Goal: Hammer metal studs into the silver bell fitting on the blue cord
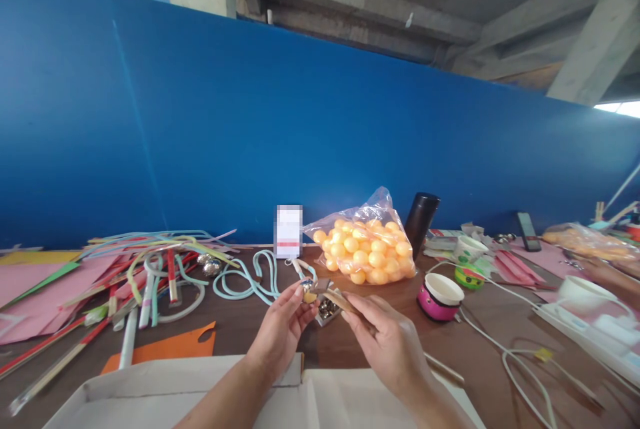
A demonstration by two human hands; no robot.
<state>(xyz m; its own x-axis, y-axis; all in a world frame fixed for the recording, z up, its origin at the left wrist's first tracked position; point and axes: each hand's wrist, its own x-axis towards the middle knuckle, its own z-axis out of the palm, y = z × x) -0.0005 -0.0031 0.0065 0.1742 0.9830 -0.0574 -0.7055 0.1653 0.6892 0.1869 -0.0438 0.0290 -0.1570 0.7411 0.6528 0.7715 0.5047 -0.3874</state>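
My left hand (283, 326) pinches a small shiny silver ball (307, 287), with a yellowish patch showing below it. In my right hand (385, 336) is a wooden-handled tool (346, 301), its flat greyish end up against the ball or very close to it; I cannot make out the kind of tool. Just beneath and between the hands sits a small open box (327, 309) of shiny silver pieces, partly hidden by my fingers. A white card (289, 232) on a light blue lanyard (240, 282) stands behind.
A clear bag of orange balls (367, 252) lies behind my hands, beside a black bottle (423, 219). Pink and green cups (440, 297) and white cables stand right. Tubes and sticks (150, 276) pile up left. White cardboard (200, 382) lies in front, a blue partition (300, 116) behind.
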